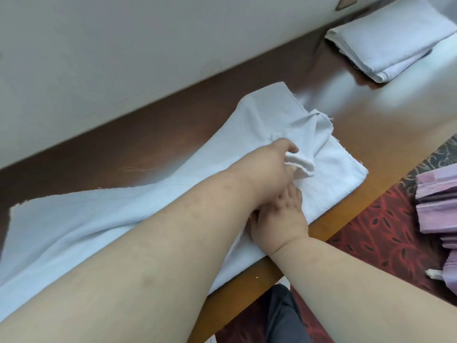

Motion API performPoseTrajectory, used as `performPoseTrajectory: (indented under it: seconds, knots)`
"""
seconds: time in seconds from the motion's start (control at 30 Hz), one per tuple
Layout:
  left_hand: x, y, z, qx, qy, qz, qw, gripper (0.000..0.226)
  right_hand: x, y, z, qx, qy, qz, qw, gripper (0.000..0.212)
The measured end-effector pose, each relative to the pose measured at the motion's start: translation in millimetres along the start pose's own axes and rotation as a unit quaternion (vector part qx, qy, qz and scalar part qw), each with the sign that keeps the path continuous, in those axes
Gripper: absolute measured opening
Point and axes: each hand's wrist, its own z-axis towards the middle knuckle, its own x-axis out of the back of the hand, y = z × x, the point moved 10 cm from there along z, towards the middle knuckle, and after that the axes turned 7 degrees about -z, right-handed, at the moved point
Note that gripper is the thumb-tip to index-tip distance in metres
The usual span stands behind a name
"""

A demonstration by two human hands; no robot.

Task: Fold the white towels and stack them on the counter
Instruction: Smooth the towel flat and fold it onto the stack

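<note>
Meanwhile, the left hand (pixel 269 164) pinches a corner of the long white cloth towel (pixel 99 219) on the glossy brown wooden table (pixel 247 105); the right hand (pixel 279 216) presses it, fingers flat.

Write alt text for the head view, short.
A person's left hand pinches a bunched corner of a white towel spread on a brown counter, while the right hand presses flat on it. A folded towel stack sits farther along by the wall.

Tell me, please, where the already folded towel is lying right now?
In the head view the folded towel lies at upper right on the wooden counter, against the wall, beyond the towel being folded.
</note>
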Motion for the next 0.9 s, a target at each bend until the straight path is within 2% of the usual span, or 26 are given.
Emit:
performPoseTrajectory:
  seconds: [0.07,0.1,0.2,0.3,0.4,0.43,0.5,0.6,0.67,0.77,0.83,0.9]
  knots:
    - [21.8,-17.0,-14.2,0.024,0.047,-0.04,0.998,0.03,16.0,0.4,-2.8,0.005,0.083,0.095,0.992,0.04]
    - [32.8,-29.5,-25.6,0.04,0.071,-0.019,0.997,0.03,17.8,1.4,-4.8,0.008,0.098,0.129,0.987,0.04]
    - [56.5,-68.3,-75.4,0.108,0.106,0.171,0.974,0.023,14.9,4.5,-8.2,0.011,0.107,0.163,0.981,0.053]
    - [44.2,-78.2,-121.0,0.13,0.064,0.351,0.925,0.026,9.5,5.3,-5.7,0.011,0.08,0.112,0.99,0.076]
    - [13.1,-59.7,-143.1,0.05,0.029,0.438,0.897,0.015,4.3,5.6,-2.1,0.026,0.075,0.072,0.994,0.079]
    - [3.0,-55.3,-146.0,0.027,0.015,0.445,0.895,0.023,1.7,5.9,-1.0,0.025,0.07,0.068,0.995,0.075]
    - [-8.6,-55.0,-148.9,0.025,-0.008,0.408,0.912,0.039,-2.7,10.4,-0.8,0.005,0.063,0.069,0.996,0.061]
    - [0.0,-64.5,-153.4,0.086,0.009,0.322,0.943,0.045,-6.7,15.1,0.3,-0.007,0.047,0.075,0.996,0.041]
    - [25.4,-76.3,-163.4,0.122,0.043,0.304,0.944,0.044,-3.7,10.0,1.5,0.026,0.059,0.049,0.997,0.034]
    - [75.8,-99.5,-188.8,0.154,0.054,0.409,0.898,0.048,1.6,1.8,3.2,0.053,0.07,0.016,0.996,0.023]
    - [99.6,-112.4,-206.9,0.158,0.042,0.477,0.863,0.033,0.5,0.0,3.0,0.051,0.06,0.023,0.997,0.025]
    - [111.0,-119.3,-218.9,0.143,0.024,0.515,0.845,0.025,2.4,-1.6,2.5,0.055,0.07,0.031,0.996,0.026]
